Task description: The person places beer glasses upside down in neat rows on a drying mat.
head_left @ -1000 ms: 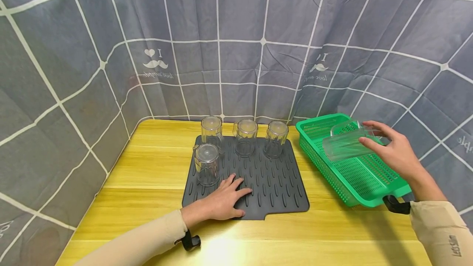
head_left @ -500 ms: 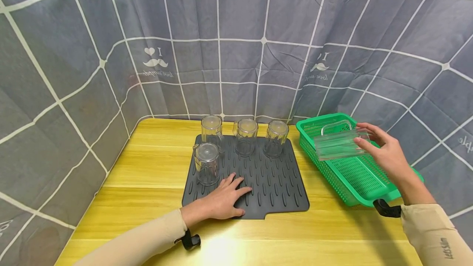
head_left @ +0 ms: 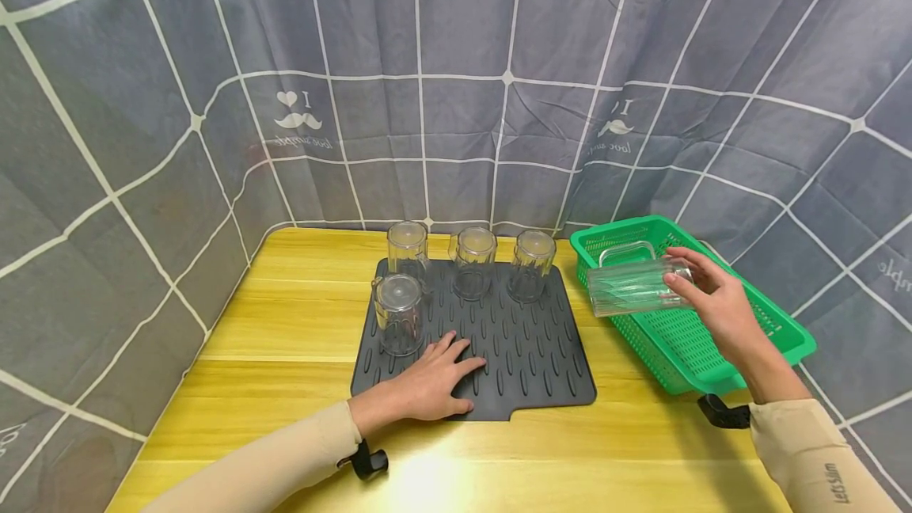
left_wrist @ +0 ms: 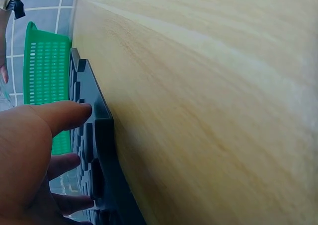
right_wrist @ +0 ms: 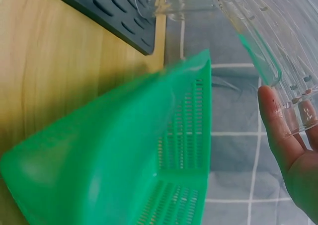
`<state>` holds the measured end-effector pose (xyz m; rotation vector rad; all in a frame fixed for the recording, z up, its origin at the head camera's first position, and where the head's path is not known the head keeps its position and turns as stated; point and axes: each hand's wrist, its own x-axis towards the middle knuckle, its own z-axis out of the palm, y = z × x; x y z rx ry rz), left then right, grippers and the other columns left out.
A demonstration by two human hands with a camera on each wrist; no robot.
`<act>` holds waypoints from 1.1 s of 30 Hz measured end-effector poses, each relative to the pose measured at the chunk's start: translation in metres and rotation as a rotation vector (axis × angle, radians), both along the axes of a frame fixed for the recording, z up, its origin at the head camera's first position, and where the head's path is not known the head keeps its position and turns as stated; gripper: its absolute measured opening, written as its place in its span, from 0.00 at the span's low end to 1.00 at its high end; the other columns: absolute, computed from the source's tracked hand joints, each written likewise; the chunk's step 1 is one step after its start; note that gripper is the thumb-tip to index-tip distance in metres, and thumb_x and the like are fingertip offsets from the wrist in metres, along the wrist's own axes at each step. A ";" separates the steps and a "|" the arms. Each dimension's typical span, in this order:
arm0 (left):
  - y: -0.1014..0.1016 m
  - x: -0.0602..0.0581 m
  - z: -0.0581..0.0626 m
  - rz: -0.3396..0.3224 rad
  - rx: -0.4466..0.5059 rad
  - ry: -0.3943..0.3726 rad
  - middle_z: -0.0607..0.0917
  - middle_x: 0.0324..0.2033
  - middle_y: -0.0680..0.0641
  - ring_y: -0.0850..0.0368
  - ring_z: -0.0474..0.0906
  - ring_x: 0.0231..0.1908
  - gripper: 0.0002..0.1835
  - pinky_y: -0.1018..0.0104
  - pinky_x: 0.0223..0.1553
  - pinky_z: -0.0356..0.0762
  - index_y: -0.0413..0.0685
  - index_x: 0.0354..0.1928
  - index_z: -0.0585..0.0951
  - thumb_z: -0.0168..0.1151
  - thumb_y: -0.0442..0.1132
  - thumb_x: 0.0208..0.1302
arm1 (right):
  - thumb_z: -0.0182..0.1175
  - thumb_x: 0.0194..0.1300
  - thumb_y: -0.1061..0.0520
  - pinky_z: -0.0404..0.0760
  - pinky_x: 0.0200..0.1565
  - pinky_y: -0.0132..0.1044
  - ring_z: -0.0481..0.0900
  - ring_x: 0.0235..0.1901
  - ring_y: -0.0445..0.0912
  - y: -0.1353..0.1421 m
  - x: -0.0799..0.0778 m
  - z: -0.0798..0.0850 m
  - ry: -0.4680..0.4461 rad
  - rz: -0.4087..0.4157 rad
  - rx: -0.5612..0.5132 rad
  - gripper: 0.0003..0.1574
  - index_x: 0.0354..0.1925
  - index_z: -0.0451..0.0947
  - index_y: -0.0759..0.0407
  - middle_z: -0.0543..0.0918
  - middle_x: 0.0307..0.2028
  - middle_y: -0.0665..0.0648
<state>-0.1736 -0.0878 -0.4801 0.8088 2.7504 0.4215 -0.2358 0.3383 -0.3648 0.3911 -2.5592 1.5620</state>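
Note:
My right hand (head_left: 712, 299) pinches a clear glass mug (head_left: 634, 287) by one end, thumb on the near side. The mug lies sideways in the air over the left part of the green basket (head_left: 773, 339), its handle up and its other end toward the mat. In the right wrist view the fingertips press the glass mug (right_wrist: 278, 41) near its rim. With fingers spread, my left hand (head_left: 435, 386) rests on the front edge of the dark ribbed mat (head_left: 527, 355). Close beyond it stands an upside-down glass mug (head_left: 399, 315).
Along the mat's back edge stand three more upside-down mugs, one at the left (head_left: 408, 248), a middle mug (head_left: 473, 264) and a right mug (head_left: 531, 266). The wooden table (head_left: 285, 299) meets a grey checked curtain (head_left: 456, 125) behind.
My right hand has moved left and slightly down, carrying the glass mug from over the basket's middle toward its left rim. The left hand stays on the mat.

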 end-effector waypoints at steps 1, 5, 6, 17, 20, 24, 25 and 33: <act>0.000 0.000 0.000 0.000 -0.001 -0.001 0.56 0.78 0.41 0.37 0.44 0.79 0.37 0.37 0.74 0.52 0.63 0.76 0.65 0.64 0.58 0.67 | 0.56 0.76 0.54 0.71 0.48 0.19 0.68 0.61 0.32 -0.002 0.000 -0.001 -0.003 0.007 -0.022 0.31 0.74 0.66 0.45 0.71 0.63 0.43; 0.000 0.000 0.001 0.001 0.000 -0.004 0.56 0.78 0.41 0.38 0.44 0.79 0.37 0.37 0.74 0.52 0.63 0.76 0.65 0.64 0.58 0.67 | 0.57 0.75 0.56 0.73 0.46 0.22 0.74 0.52 0.33 -0.008 0.001 -0.006 -0.005 0.025 -0.086 0.30 0.72 0.68 0.48 0.75 0.56 0.42; 0.000 0.000 0.001 0.002 0.000 -0.004 0.56 0.78 0.41 0.38 0.44 0.79 0.37 0.37 0.74 0.52 0.63 0.76 0.65 0.64 0.58 0.67 | 0.57 0.75 0.56 0.73 0.46 0.22 0.74 0.51 0.33 -0.009 0.001 -0.007 -0.004 0.030 -0.090 0.30 0.72 0.68 0.48 0.75 0.56 0.43; 0.000 -0.002 0.005 0.003 0.010 0.006 0.57 0.77 0.41 0.38 0.47 0.78 0.37 0.37 0.73 0.54 0.61 0.76 0.66 0.64 0.57 0.67 | 0.57 0.76 0.54 0.73 0.48 0.22 0.73 0.52 0.35 -0.027 0.003 -0.017 -0.027 0.062 -0.128 0.30 0.73 0.67 0.49 0.73 0.58 0.44; 0.000 -0.002 0.005 0.007 0.015 0.003 0.58 0.77 0.41 0.38 0.48 0.78 0.37 0.36 0.73 0.55 0.61 0.76 0.66 0.65 0.57 0.67 | 0.57 0.76 0.54 0.74 0.48 0.23 0.74 0.51 0.35 -0.033 0.004 -0.021 -0.029 0.062 -0.145 0.29 0.72 0.68 0.49 0.73 0.57 0.43; 0.001 -0.002 0.004 0.015 0.025 -0.007 0.58 0.77 0.40 0.38 0.48 0.78 0.37 0.37 0.73 0.55 0.61 0.76 0.66 0.65 0.57 0.67 | 0.57 0.76 0.55 0.75 0.47 0.22 0.74 0.52 0.36 -0.042 0.005 -0.027 -0.041 0.069 -0.161 0.28 0.71 0.68 0.49 0.73 0.57 0.43; 0.001 -0.002 0.004 0.017 0.031 -0.010 0.57 0.77 0.40 0.38 0.48 0.78 0.37 0.37 0.73 0.55 0.61 0.76 0.66 0.64 0.57 0.67 | 0.57 0.76 0.55 0.75 0.47 0.22 0.74 0.52 0.36 -0.044 0.005 -0.028 -0.043 0.068 -0.157 0.28 0.71 0.68 0.49 0.74 0.57 0.43; 0.002 -0.003 0.006 0.046 0.109 -0.011 0.59 0.76 0.38 0.37 0.50 0.77 0.35 0.39 0.73 0.56 0.56 0.75 0.68 0.64 0.54 0.68 | 0.58 0.76 0.50 0.76 0.46 0.24 0.75 0.51 0.35 -0.057 0.007 -0.037 -0.067 0.043 -0.094 0.30 0.72 0.67 0.47 0.73 0.58 0.43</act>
